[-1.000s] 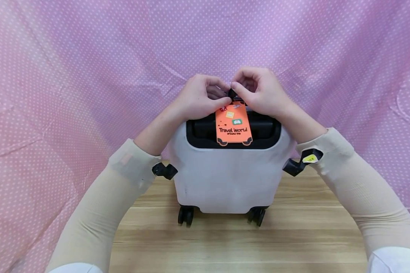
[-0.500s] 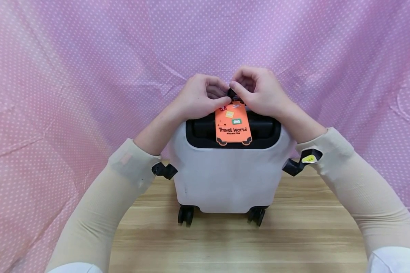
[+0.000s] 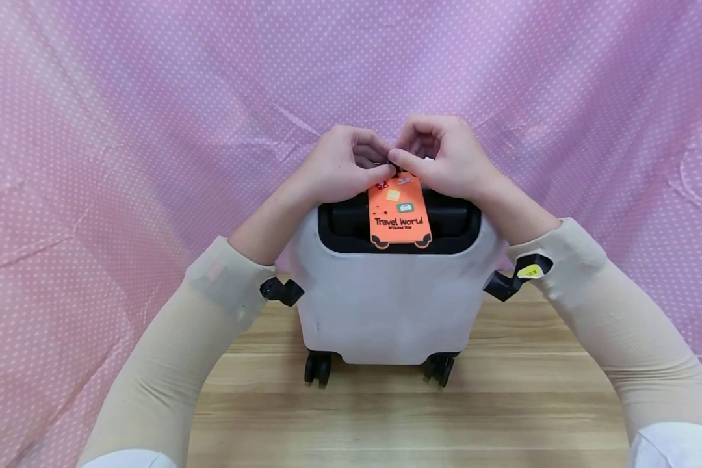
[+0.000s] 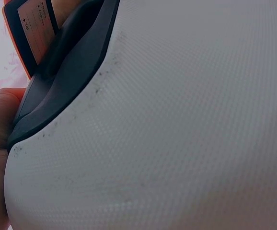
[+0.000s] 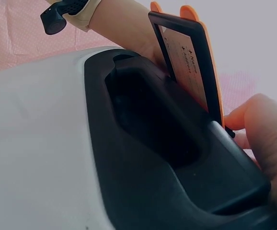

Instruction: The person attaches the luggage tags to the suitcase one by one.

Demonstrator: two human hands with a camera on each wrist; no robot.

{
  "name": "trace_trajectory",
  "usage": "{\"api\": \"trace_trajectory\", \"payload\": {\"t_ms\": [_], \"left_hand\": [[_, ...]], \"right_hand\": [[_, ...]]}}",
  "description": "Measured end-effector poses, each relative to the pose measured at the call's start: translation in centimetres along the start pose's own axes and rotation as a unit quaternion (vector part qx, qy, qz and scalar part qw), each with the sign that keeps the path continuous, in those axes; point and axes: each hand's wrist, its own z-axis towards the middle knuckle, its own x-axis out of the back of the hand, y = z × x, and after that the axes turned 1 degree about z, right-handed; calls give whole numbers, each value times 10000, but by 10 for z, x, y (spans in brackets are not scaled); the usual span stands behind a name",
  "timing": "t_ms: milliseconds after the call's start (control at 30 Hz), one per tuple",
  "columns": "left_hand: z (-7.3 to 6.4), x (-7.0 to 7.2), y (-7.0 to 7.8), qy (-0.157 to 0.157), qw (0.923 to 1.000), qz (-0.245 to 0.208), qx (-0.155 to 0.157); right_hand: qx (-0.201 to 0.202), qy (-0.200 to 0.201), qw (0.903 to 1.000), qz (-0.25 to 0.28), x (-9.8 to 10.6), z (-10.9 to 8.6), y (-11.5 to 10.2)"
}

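A white suitcase (image 3: 392, 305) stands upright with a black handle recess (image 5: 148, 115) at its top. Over that recess hangs an orange luggage tag (image 3: 400, 211), printed "Travel World" on its front. The tag's back, seen in the right wrist view, has a black frame and a name card (image 5: 184, 60). At the tag's upper end, my left hand (image 3: 340, 167) pinches a short black strap (image 3: 394, 168) between thumb and fingers. My right hand (image 3: 452, 161) pinches the same strap from the other side, thumb tip close to the left fingers. Most of the strap is hidden by the fingers.
The suitcase's black wheels (image 3: 318, 369) rest on a wood-grain surface (image 3: 398, 422). Behind it hangs a pink polka-dot cloth (image 3: 351, 65). Black camera mounts (image 3: 282, 292) sit at both wrists, close to the suitcase sides.
My right thumb has moved slightly left and down toward the left fingers, so less of the black strap shows. The left hand, suitcase and tag stay nearly in place.
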Motion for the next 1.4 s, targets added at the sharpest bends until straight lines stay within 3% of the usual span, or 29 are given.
{"api": "trace_trajectory", "payload": {"t_ms": [633,1033,1400], "left_hand": [[0,-1,2,2,10000,57,23],[-2,-3,3,25,10000,-29,-43],[-1,-3,2,22,10000,-70,-52]], "right_hand": [[-242,38,9997,-11,1,-1,-2],[-65,58,9999,-61,2,-2,-2],[-239,124,9996,-60,1,-3,-3]]}}
